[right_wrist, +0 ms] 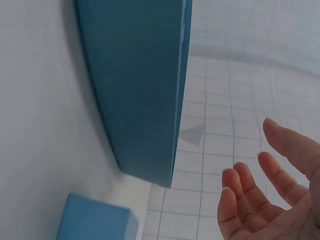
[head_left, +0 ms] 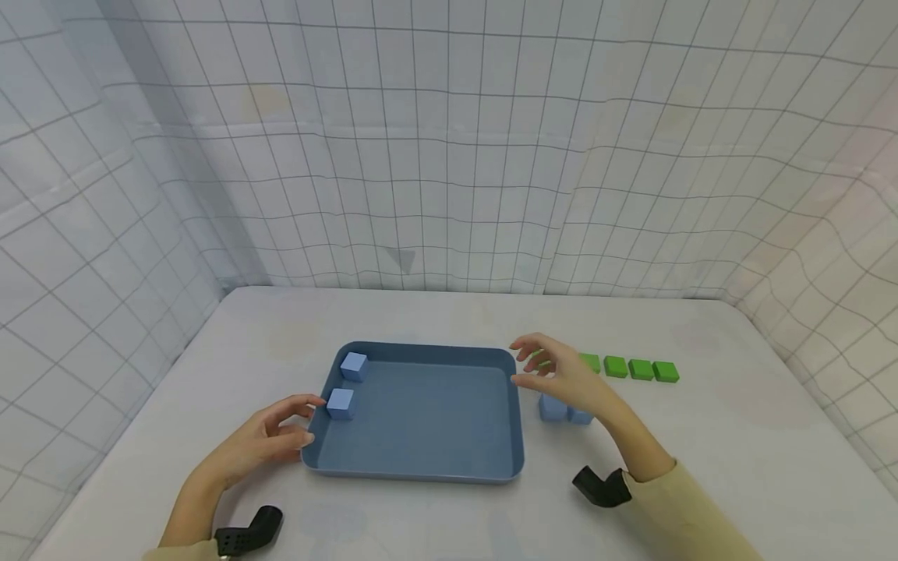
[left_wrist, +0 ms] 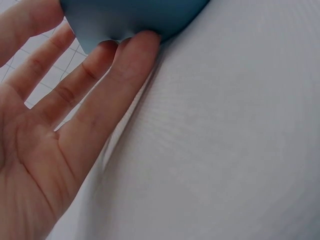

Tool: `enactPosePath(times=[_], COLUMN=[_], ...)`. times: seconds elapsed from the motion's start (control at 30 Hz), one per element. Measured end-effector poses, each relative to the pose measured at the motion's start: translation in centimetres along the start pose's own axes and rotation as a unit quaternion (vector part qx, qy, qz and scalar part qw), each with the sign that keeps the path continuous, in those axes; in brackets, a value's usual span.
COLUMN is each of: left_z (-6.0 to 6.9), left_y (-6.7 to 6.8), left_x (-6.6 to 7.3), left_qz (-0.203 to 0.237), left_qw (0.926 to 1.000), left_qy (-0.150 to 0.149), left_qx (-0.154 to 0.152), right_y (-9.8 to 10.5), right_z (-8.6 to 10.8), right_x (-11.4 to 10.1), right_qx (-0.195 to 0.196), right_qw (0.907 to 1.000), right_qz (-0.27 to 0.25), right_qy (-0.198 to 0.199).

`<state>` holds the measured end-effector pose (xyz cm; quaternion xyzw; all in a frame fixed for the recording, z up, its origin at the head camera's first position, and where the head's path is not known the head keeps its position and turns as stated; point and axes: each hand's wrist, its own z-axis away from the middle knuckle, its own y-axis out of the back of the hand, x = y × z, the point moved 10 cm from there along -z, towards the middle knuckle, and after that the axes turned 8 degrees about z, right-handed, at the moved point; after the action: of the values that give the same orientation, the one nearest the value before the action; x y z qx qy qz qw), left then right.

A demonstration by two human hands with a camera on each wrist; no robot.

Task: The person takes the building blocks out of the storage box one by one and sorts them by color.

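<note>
A shallow blue-grey tray (head_left: 435, 425) lies on the white table. Two light blue cubes (head_left: 341, 403) sit inside it along its left wall. My left hand (head_left: 263, 440) rests at the tray's left side, its fingertips touching the outer wall (left_wrist: 120, 20), with the fingers fairly straight. Over the tray's right rim hovers my right hand (head_left: 561, 374), fingers spread and loosely bent, nothing between them. Beneath and beside that hand are more blue cubes (head_left: 553, 408) on the table, partly hidden by it; one blue cube (right_wrist: 95, 220) shows in the right wrist view.
A row of several green blocks (head_left: 616, 367) runs to the right behind the right hand, its left end partly covered. White grid-patterned sheets (head_left: 449, 156) enclose the table (head_left: 737, 436) at the back and sides. Each wrist wears a black device (head_left: 249, 534).
</note>
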<state>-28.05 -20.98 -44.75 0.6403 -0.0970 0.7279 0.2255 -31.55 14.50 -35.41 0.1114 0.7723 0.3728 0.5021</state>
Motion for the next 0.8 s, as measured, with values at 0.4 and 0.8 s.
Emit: enactPosePath(times=[0.4, 0.8], left_z=[0.0, 0.1], left_y=[-0.1, -0.1], left_x=[0.1, 0.1], left_qz=[0.0, 0.0], left_qw=[0.9999, 0.9999], left_qy=[-0.011, -0.012], left_qx=[-0.002, 0.001], right_y=[-3.3, -7.2], right_z=[-4.8, -8.4], right_x=[-4.0, -7.4], right_qx=[-0.041, -0.085], right_qw=[0.9978, 0.9917], right_qz=[-0.041, -0.044], right_qy=[0.034, 0.086])
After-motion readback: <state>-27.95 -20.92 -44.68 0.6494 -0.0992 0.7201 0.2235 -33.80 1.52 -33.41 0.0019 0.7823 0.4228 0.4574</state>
